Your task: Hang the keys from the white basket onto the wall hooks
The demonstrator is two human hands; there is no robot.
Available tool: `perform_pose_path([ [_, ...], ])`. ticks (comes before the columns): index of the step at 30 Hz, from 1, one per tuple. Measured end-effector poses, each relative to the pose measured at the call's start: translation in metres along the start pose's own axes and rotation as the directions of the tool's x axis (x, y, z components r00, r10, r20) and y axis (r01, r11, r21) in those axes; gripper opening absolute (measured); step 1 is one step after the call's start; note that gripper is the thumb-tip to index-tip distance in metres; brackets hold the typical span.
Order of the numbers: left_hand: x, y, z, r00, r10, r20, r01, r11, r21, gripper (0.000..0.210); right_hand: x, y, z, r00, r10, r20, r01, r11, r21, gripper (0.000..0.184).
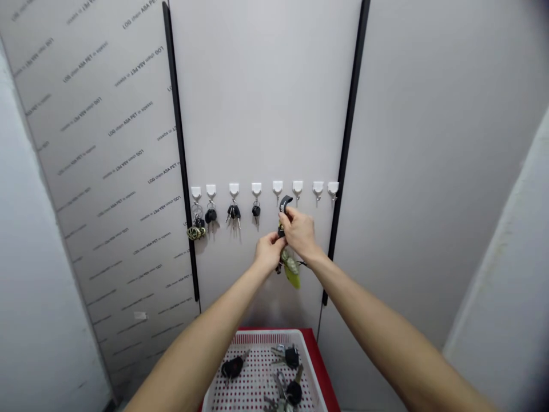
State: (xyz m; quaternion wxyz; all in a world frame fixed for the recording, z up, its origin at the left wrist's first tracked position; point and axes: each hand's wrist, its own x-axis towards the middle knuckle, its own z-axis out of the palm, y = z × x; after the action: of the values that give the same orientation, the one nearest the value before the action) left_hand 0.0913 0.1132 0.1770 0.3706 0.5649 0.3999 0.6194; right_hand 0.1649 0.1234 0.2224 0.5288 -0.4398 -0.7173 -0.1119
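Note:
My right hand [301, 232] pinches a dark looped strap [286, 202] with pale lettering, held up just below the row of white hooks. Below and to its left, my left hand [269, 250] has its fingers closed on the lower part of the same keychain. A yellow-green tag [292, 276] and a pale greenish piece dangle under both hands. The strap's top overlaps the space between two middle hooks; I cannot tell whether it touches either. Nearest to it are a white hook [278, 187] and another white hook [297, 187].
Key bunches hang from the left hooks, among them one with brass-coloured pieces [196, 232] and a single black-headed key [256, 212]. Below, a white perforated basket [315, 375] with loose keys stands on a red surface [323, 366]. Black vertical strips [349, 120] edge the panel.

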Motion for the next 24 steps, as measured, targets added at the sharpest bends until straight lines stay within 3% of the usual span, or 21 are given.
perform_pose_path([
  [8, 0.010, -0.003, 0.006, 0.999, -0.045, -0.002, 0.045, 0.998, -0.032, 0.017, 0.028, -0.001, 0.005, 0.976, 0.061, 0.207, 0.008, 0.950, -0.314, 0.028],
  [16, 0.012, -0.008, 0.002, 0.998, -0.057, 0.040, 0.057, 0.998, 0.008, 0.013, 0.031, -0.002, 0.001, 0.971, 0.083, 0.226, 0.012, 0.921, -0.389, 0.031],
  [24, 0.018, -0.017, -0.002, 0.998, -0.059, -0.018, 0.061, 0.982, 0.177, 0.014, 0.039, -0.004, 0.009, 0.937, 0.096, 0.335, 0.071, 0.890, -0.451, 0.028],
])
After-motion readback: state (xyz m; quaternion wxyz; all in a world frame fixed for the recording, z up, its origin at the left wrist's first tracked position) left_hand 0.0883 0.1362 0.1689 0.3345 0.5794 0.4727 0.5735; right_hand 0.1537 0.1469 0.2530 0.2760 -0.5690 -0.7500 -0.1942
